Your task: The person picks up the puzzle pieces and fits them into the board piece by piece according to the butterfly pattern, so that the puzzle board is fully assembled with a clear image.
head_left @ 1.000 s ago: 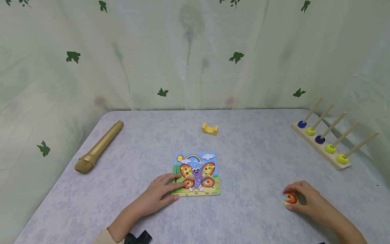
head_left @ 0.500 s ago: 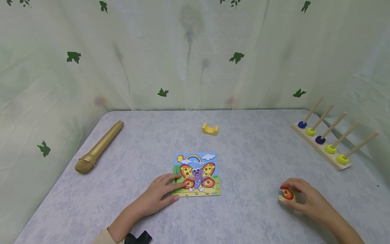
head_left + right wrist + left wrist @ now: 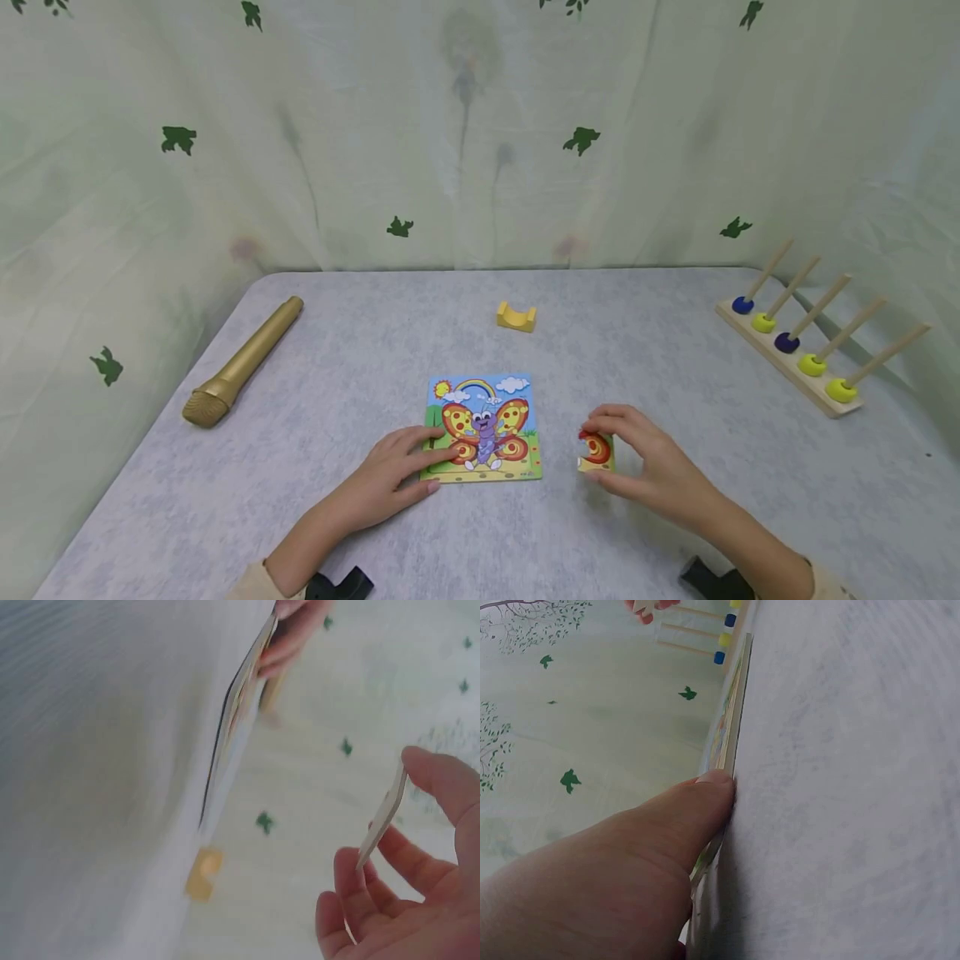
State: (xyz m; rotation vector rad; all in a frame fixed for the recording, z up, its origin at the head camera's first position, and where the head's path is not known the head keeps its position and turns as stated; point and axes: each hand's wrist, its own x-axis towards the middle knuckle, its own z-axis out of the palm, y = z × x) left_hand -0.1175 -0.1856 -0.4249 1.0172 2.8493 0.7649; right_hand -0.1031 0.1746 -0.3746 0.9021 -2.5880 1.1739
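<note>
A square butterfly jigsaw puzzle board (image 3: 486, 392) lies flat on the table, with a rainbow and sun along its top. My left hand (image 3: 396, 471) rests on its left side, fingers extended over the picture. In the left wrist view the thumb (image 3: 712, 787) touches the board's edge. My right hand (image 3: 648, 462) pinches a small puzzle piece (image 3: 597, 452) with a red and orange swirl, held above the table to the right of the board. Seen edge-on in the right wrist view, the thin piece (image 3: 384, 817) sits between thumb and fingertips.
A gold microphone (image 3: 243, 362) lies at the left. Behind the board is a small yellow block (image 3: 516, 317) with a curved notch. At the right stands a wooden peg rack (image 3: 798, 358) with blue and yellow rings. A patterned curtain (image 3: 360, 150) hangs behind the table.
My right hand has carried the puzzle piece leftward, from the right part of the table to near the board. The left hand and the board have stayed in place.
</note>
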